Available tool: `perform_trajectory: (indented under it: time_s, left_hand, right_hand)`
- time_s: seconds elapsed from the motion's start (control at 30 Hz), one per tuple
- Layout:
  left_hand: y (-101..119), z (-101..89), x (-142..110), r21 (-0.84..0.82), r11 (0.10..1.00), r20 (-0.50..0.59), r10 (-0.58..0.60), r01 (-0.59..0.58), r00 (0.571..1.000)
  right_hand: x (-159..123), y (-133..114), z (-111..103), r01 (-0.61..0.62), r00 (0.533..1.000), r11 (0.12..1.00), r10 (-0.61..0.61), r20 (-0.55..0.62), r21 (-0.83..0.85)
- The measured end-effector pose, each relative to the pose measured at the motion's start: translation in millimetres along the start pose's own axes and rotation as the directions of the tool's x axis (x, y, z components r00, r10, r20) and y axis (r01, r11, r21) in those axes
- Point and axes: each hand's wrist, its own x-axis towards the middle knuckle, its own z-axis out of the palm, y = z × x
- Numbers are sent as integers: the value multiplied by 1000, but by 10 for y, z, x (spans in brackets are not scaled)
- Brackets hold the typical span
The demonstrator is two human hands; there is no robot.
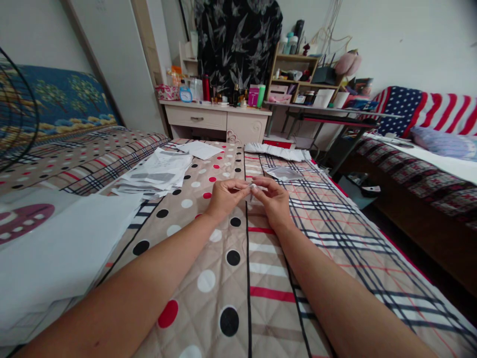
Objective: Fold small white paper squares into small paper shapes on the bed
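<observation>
Just above the quilted bedspread [203, 281], my left hand [226, 198] and my right hand [274, 199] meet at the fingertips. Between them they pinch a small whitish object [253, 186], too small and too covered by fingers to name. Both thumbs press on its near side. Close beyond my right hand lies a flat whitish sheet or packet [285, 173]. Farther back is a long folded white strip [278, 151], seemingly paper. Left of my left hand, loose white papers [156, 171] lie in a messy pile.
A white bag or sheet with a pink print [67, 243] covers the near left. A dresser [208, 119] with bottles and a clock stands beyond the bed. To the right are a small desk [335, 112] and another bed [421, 174]. A round wire frame [35, 114] shows at far left.
</observation>
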Motion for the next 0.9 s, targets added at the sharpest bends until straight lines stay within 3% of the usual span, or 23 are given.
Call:
perform_trajectory:
  time_s: [0.17, 0.37, 0.53, 0.67, 0.8, 0.87, 0.9]
  left_hand:
    - [45, -3, -20, 110, 985, 54, 126, -131, 991]
    - [136, 15, -36, 276, 913, 103, 282, -300, 954]
    - [144, 14, -32, 307, 860, 144, 381, -407, 913]
    - [144, -5, -22, 338, 816, 180, 434, -470, 883]
    - [145, -27, -11, 376, 711, 274, 528, -595, 804]
    - [147, -21, -10, 385, 703, 304, 514, -597, 802]
    - [149, -12, -10, 380, 729, 297, 487, -569, 822]
  right_hand:
    - [9, 34, -14, 51, 999, 998, -51, -8, 23]
    - [3, -5, 20, -59, 998, 991, 60, -7, 123]
    - [3, -13, 27, -95, 995, 977, 100, -18, 193]
    - [-10, 2, 4, -183, 983, 968, 178, 43, 172]
    - [-33, 6, -28, -225, 974, 969, 222, 38, 99]
    - [-35, 7, -36, -199, 980, 978, 198, 15, 69]
    - [-33, 9, -35, -175, 984, 983, 176, -2, 59]
